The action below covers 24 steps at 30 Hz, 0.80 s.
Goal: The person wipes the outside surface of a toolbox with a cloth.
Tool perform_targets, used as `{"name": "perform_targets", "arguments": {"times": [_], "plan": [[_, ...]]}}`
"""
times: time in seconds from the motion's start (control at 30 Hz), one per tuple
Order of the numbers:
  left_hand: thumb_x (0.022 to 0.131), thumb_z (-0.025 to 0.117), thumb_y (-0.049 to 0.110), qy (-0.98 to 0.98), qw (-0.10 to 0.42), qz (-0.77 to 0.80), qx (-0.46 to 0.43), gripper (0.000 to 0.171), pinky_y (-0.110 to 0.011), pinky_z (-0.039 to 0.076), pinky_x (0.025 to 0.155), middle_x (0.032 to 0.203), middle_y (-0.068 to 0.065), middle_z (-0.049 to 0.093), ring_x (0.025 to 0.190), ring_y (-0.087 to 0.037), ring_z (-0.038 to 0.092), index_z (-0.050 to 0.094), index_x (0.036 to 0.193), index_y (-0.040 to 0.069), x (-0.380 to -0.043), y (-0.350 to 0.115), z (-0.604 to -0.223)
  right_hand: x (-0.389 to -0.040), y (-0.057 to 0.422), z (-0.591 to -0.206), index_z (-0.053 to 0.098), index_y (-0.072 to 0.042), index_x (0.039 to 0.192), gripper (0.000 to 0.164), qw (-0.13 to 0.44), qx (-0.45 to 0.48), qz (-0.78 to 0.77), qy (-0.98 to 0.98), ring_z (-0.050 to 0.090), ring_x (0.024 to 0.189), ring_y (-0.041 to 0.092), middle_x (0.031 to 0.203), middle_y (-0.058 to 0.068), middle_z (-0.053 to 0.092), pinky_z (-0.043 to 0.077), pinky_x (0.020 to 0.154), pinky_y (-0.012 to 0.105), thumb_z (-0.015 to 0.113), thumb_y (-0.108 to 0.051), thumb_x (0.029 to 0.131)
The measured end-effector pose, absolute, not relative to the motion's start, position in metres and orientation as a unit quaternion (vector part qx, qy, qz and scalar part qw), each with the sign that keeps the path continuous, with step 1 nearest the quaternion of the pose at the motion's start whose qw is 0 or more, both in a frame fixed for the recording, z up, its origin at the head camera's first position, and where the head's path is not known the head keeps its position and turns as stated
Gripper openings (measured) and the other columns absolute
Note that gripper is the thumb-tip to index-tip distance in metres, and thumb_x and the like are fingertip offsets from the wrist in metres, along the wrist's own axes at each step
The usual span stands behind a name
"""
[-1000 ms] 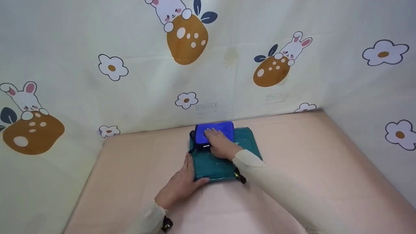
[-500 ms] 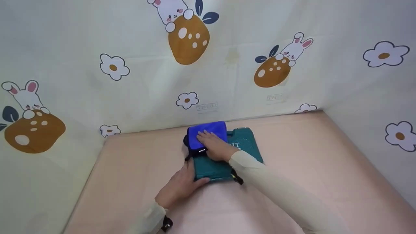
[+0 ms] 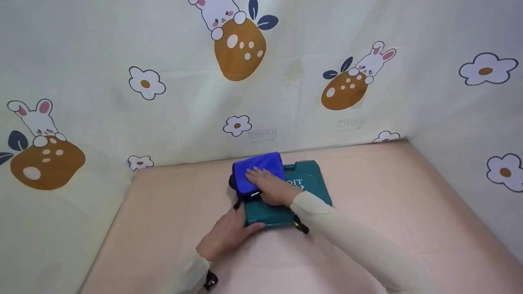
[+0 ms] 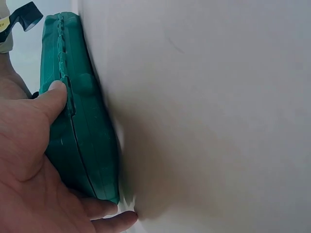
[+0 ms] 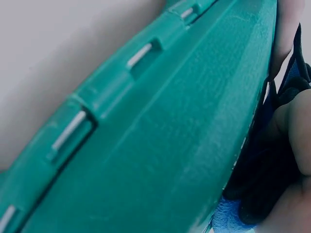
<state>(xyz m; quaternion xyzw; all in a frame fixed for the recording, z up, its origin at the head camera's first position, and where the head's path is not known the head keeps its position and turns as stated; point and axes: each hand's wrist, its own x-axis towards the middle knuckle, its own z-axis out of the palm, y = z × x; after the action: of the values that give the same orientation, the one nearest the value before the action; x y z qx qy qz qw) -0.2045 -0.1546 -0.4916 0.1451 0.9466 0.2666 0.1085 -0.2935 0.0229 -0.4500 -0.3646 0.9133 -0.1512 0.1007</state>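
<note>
A flat green hard plastic case (image 3: 314, 185) lies on the table surface, with white lettering partly showing on its lid. My left hand (image 3: 231, 230) holds the case's near left corner; in the left wrist view the thumb rests on the hinged edge of the green case (image 4: 90, 141) and the fingers reach round its side. On top lies a blue cloth pad (image 3: 258, 161) with black sides. My right hand (image 3: 273, 188) is over it, fingers laid across the blue face; in the right wrist view the thumb bends against its black side. Its underside is hidden.
The pinkish-beige covered table (image 3: 367, 175) extends around the case. Behind it and at both sides rise pale cloth walls (image 3: 184, 118) printed with rabbits and flowers. A black strap (image 3: 301, 225) hangs below the right wrist.
My right hand has slid the blue pad to the left and slightly nearer across the lid, uncovering part of the white lettering. My left hand stays at the corner.
</note>
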Motion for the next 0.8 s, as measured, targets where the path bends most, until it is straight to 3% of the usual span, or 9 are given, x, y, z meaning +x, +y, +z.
{"name": "perform_targets", "arguments": {"times": [0.23,0.8], "plan": [[0.094,0.053,0.069,0.950,0.114,0.255,0.142,0.107,-0.053,0.030,0.113,0.164,-0.024,0.018,0.145,-0.038,0.031,0.011,0.160,-0.003,-0.205,-0.153,-0.492,-0.287,0.029,-0.454,0.026,-0.007,0.161,0.072,0.096,-0.386,-0.159,0.904,0.007,0.152,0.023,0.166,0.006,0.020,0.005,0.120,0.036,0.055,0.008,0.097],[0.094,0.058,0.067,0.941,0.090,0.286,0.156,0.108,-0.053,0.028,0.114,0.166,-0.021,0.013,0.145,-0.038,0.031,0.002,0.163,0.007,-0.203,-0.156,-0.492,-0.269,0.038,-0.458,0.028,-0.007,0.161,0.074,0.075,-0.433,-0.137,0.888,0.012,0.152,0.020,0.165,0.005,0.025,0.008,0.119,0.035,0.058,0.011,0.095]]}}
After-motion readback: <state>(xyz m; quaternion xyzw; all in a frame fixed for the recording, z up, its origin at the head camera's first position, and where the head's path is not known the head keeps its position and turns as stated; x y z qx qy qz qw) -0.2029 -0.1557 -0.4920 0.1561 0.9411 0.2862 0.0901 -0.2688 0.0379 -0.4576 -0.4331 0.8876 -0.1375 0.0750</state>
